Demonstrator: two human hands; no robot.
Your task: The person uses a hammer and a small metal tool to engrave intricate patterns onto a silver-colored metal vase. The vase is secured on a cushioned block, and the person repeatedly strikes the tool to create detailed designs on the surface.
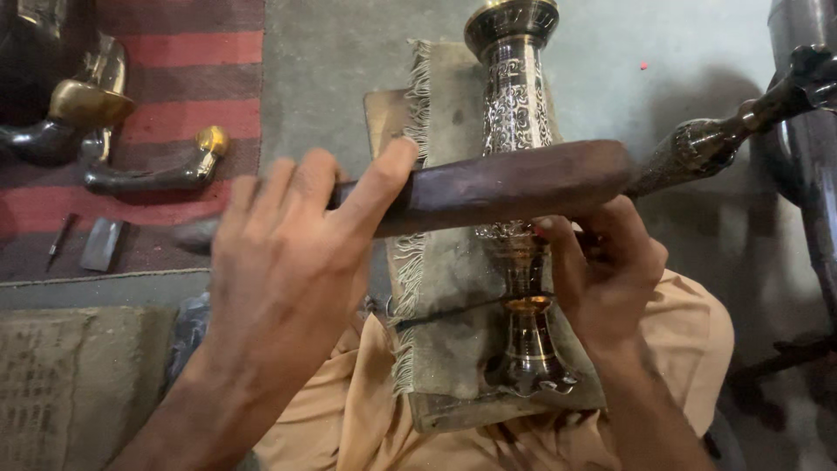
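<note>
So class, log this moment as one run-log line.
left hand: on wooden mallet | right hand: at engraved brass vase | fringed cloth underneath

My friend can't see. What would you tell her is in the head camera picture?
Two hands hold a dark wooden stick across an engraved brass vase lying on a fringed cloth over the person's lap. The left hand grips the stick's near end; the right hand is beneath its other end by the vase. Dark curved metal pieces lie on a red striped rug.
</note>
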